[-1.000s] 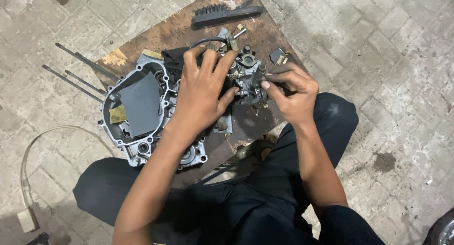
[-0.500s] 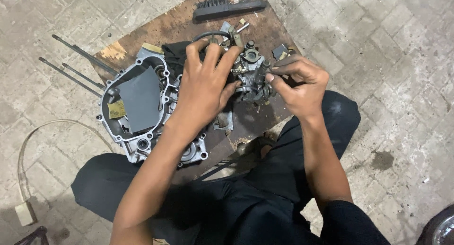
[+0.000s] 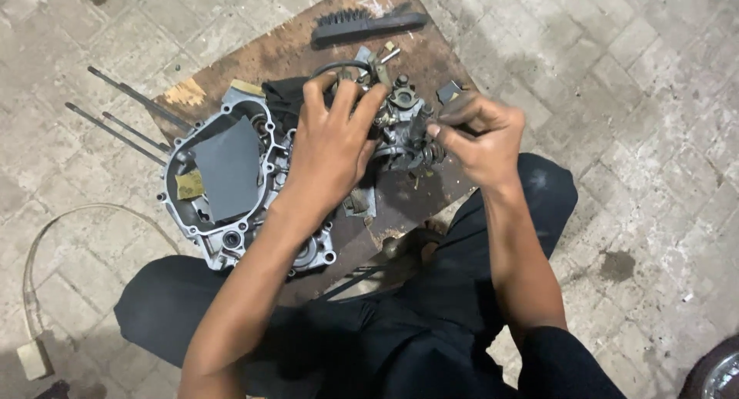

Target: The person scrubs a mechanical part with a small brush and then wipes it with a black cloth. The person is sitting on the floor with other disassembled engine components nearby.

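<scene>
Head view: person sits w/ legs apart on a paved brick floor [image 3: 631, 76], looking down at both hands over a wooden board [image 3: 431, 53].
Floor: grey pavers, dark stains at right and top left.
Board: brown, worn, lies on the floor betw. the knees; carries most of the parts.
Engine case [image 3: 223, 214]: grey cast metal cover, open side up, on the board's left part, partly overhanging; a dark grey sheet [image 3: 227, 168] lies inside it, a small yellowish scrap [image 3: 189, 185] just beside that sheet.
Rods [image 3: 115, 130]: three long thin metal rods, lying on the floor at the left, ends reaching the case.
Cable [image 3: 46, 245]: pale curved line on the floor, far left, ending in a small light block [image 3: 34, 360].
Brush [image 3: 368, 23]: black, bristles up, at the board's far edge, well apart from the hands.
Carburettor [image 3: 404, 130]: small grey metal body, mid-board, betw. both hands.
Left hand [image 3: 331, 156]: fingers spread, laid over the carburettor's left side, pressing/steadying it; palm hides part of it.
Right hand [image 3: 481, 137]: thumb + forefinger pinched on a thin dark tool or part at the carburettor's right side; what exactly, too small to tell.
Small bits [image 3: 385, 56]: loose metal pieces near the brush, on the board.
</scene>
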